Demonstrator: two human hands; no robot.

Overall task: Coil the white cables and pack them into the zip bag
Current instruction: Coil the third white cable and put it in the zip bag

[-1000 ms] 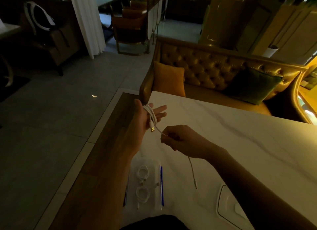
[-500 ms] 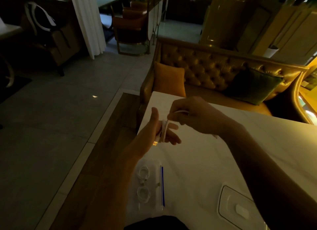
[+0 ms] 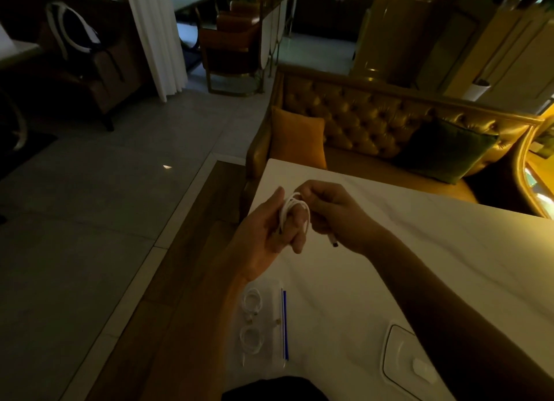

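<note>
Holding cable [image 3: 295, 210] looped round the loosely extended fingers of the left hand [image 3: 263, 239] above the table's [image 3: 419, 251] left edge, pinching the loops with the right hand [image 3: 332, 215], plug [image 3: 333, 242] hanging below, bag [image 3: 274, 325] lying by the near-left corner holding two coils [image 3: 251, 303].

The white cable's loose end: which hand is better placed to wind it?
Probably the right hand: it grips the white cable near its plug end, while the left hand has the loops wound round its fingers.
</note>
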